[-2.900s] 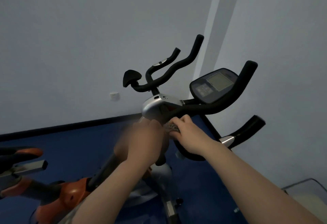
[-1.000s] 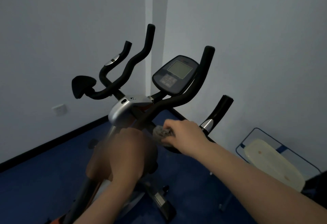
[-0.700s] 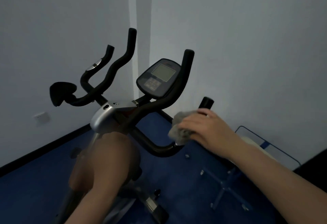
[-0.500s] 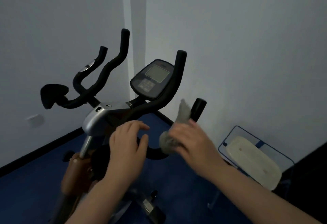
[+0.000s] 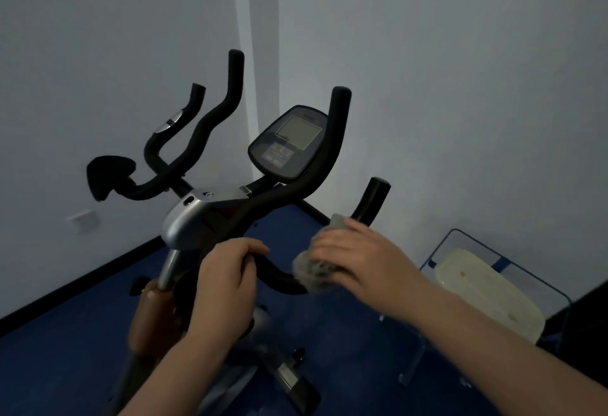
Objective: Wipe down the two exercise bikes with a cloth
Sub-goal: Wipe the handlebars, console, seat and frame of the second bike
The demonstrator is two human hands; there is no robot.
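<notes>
Two bare forearms reach into view from the bottom edge, with no sleeve, cuff or glove showing anywhere along them. The left hand (image 5: 223,279) and the right hand (image 5: 360,259) carry no ring, and neither wrist wears a watch or band. The light is dim and the picture soft, so nails and finer marks on the fingers cannot be made out.

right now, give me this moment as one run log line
left hand: grips handlebar | right hand: presses cloth on handlebar | console: untouched
</notes>
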